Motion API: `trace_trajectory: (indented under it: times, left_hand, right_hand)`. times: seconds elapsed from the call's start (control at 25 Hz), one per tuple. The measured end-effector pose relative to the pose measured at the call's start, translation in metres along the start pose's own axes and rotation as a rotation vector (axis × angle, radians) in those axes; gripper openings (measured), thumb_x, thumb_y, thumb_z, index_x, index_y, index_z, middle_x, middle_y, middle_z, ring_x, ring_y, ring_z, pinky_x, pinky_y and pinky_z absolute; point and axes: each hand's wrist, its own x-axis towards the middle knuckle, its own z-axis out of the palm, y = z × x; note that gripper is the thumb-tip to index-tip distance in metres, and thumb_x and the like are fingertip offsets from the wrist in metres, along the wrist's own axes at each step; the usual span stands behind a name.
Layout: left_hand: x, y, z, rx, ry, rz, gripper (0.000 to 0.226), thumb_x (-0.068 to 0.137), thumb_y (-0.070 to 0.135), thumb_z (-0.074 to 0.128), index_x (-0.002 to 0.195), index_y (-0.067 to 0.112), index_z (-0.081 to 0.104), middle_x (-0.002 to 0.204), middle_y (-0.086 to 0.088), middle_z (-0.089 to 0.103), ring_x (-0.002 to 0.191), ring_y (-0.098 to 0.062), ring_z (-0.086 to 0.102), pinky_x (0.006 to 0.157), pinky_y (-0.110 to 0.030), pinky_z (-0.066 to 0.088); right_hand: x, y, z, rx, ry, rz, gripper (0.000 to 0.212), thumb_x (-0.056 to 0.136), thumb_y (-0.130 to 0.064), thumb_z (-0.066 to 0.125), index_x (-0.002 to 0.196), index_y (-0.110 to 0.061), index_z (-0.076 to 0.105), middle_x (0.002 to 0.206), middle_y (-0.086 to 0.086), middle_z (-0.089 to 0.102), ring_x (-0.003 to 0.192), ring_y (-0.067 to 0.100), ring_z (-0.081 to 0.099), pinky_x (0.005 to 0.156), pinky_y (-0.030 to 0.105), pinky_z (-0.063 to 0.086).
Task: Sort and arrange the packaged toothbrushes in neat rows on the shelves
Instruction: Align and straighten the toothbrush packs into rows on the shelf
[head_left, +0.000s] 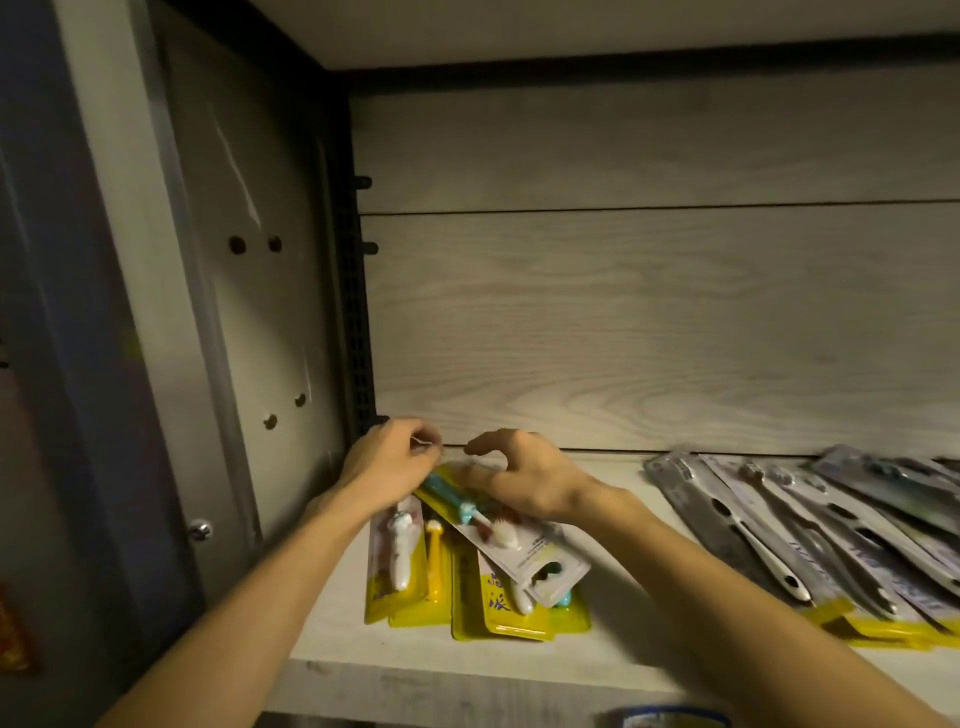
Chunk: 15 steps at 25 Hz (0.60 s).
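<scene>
A shop: wooden display shelf (597, 670) stocked with packaged toothbrushes (810, 525).

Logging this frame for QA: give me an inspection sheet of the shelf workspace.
Surface: pale wood-grain shelf, dim light.
Job's things: yellow packs in a loose overlapping heap at left; top pack lies askew; grey packs fanned at right.
Clutter: nothing seen.
Grippers: left hand grips the top pack's far end; right hand rests on it, fingers curled.
Cables: nothing seen.
Surroundings: side panel with holes, back panel.
</scene>
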Motion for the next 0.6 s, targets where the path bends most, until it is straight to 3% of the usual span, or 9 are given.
trace_trajectory:
  times: [0.16,0.28,0.4,0.48,0.6]
  left_hand:
    - [0.005,-0.008,0.0,0.042,-0.063,-0.085,0.028,0.08,0.052,0.056,0.096,0.037,0.073,0.1,0.013,0.072,0.096,-0.014,0.067,0.086,-0.036,0.056]
    - [0.006,-0.013,0.0,-0.033,-0.151,-0.103,0.037,0.071,0.06,0.05,0.089,0.038,0.074,0.097,0.011,0.073,0.095,-0.014,0.068,0.089,-0.038,0.056]
    - [0.008,-0.011,0.005,-0.211,-0.185,-0.1,0.013,0.085,0.038,0.059,0.078,0.036,0.07,0.096,0.003,0.074,0.093,-0.019,0.069,0.087,-0.037,0.056]
    - [0.008,-0.007,0.008,-0.269,-0.231,-0.097,0.017,0.095,0.019,0.059,0.09,0.028,0.072,0.105,-0.002,0.073,0.101,-0.02,0.066,0.083,-0.028,0.051]
    - [0.006,-0.003,0.001,-0.249,-0.306,-0.109,0.026,0.095,0.017,0.056,0.116,0.022,0.07,0.122,0.002,0.067,0.114,-0.012,0.058,0.089,-0.021,0.043]
  right_hand:
    - [-0.002,-0.002,0.001,0.032,-0.151,0.052,0.076,0.083,-0.066,0.063,0.146,-0.026,0.047,0.14,-0.002,0.058,0.124,0.018,0.055,0.099,0.03,0.043]
    - [0.002,0.002,-0.001,-0.01,-0.119,0.051,0.067,0.09,-0.055,0.06,0.148,-0.025,0.045,0.144,0.002,0.055,0.129,0.02,0.052,0.104,0.031,0.041]
    - [0.005,0.009,0.0,-0.048,-0.101,0.046,0.059,0.095,-0.045,0.054,0.15,-0.024,0.043,0.148,0.004,0.051,0.132,0.023,0.049,0.107,0.032,0.039]
    - [0.005,0.013,0.002,-0.049,-0.105,0.045,0.057,0.097,-0.043,0.052,0.15,-0.023,0.043,0.148,0.005,0.051,0.132,0.024,0.049,0.107,0.032,0.039]
    - [0.006,0.018,-0.001,-0.083,-0.085,0.065,0.056,0.097,-0.046,0.05,0.147,-0.021,0.046,0.145,0.007,0.054,0.129,0.026,0.052,0.105,0.035,0.042]
